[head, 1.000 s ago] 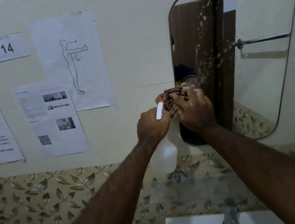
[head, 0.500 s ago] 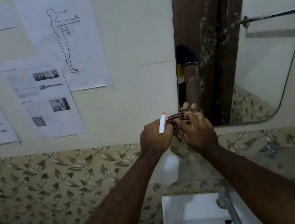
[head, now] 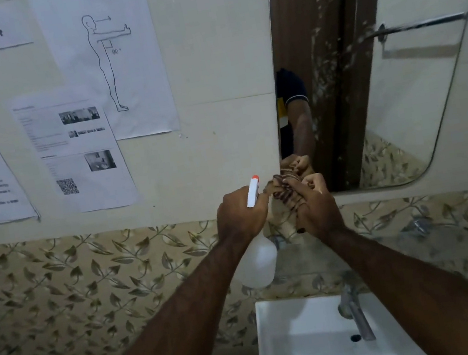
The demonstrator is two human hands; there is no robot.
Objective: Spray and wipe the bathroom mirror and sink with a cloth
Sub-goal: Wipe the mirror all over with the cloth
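The left hand [head: 241, 216] grips the spray bottle [head: 257, 261]; the right hand [head: 314, 210] clutches the striped cloth [head: 283, 192]. Both have dropped from the lower left of the droplet-speckled mirror [head: 395, 73] to just below its bottom-left corner, above the sink [head: 304, 345], so wiping probably shifts downward.

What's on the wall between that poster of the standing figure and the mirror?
Nothing. In the head view, the stretch between the figure poster and the mirror is bare cream wall, crossed only by a faint horizontal seam.
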